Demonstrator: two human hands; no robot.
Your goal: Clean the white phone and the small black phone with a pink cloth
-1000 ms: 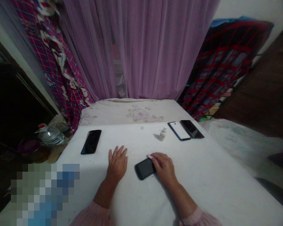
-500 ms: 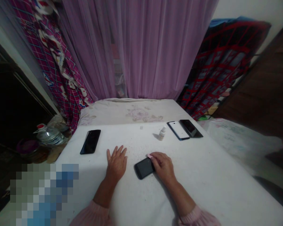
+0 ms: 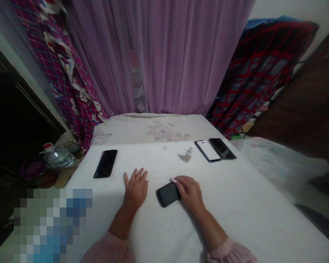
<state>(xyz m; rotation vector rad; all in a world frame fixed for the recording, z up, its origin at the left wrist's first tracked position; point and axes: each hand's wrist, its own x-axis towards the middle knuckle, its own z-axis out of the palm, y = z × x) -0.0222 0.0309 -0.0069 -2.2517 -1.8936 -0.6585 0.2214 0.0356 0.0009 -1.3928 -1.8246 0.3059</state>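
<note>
A small dark smartphone (image 3: 167, 194) lies screen up on the white cloth, turned at a slant. My right hand (image 3: 190, 193) is closed at the phone's right end, its thumb and fingers pinching a small pale pink piece (image 3: 174, 180) at the upper corner. What the pink piece is made of cannot be made out, and the curled fingers hide part of the phone. To the left, my left hand (image 3: 136, 188) rests palm down on the cloth with fingers spread, holding nothing and apart from the phone.
A black phone (image 3: 105, 164) lies left. Behind my right hand stand a small spray bottle (image 3: 189, 154), a white phone (image 3: 207, 150) and another dark phone (image 3: 222, 148) lying beside it. A tiny pale square (image 3: 165, 147) sits farther back. A water jug (image 3: 59, 156) stands beyond the left edge.
The view has shifted very slightly. Both hands, the phone and the pink piece keep practically the same places.
</note>
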